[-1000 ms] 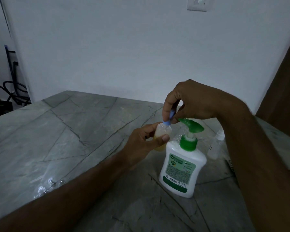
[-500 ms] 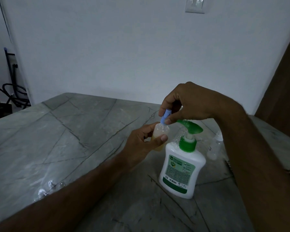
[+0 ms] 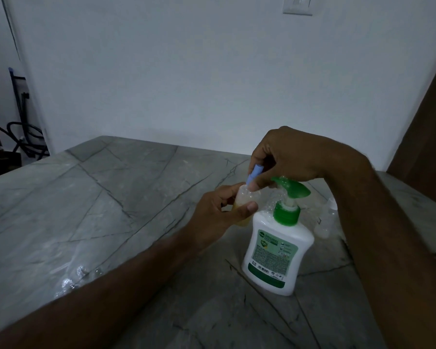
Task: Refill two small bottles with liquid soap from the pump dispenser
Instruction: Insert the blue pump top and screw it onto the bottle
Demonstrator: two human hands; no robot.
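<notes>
The right hand (image 3: 287,157) has lifted the blue cap (image 3: 254,173), tilted, off the small bottle (image 3: 244,197).

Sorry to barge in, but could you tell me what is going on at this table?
A person is working on a small bottle of yellowish liquid. The left hand grips it, while the right hand pinches its blue cap, tilted at the bottle's mouth. The white pump dispenser with a green pump stands beside them on the grey marble table. A second small bottle stands behind it.
</notes>
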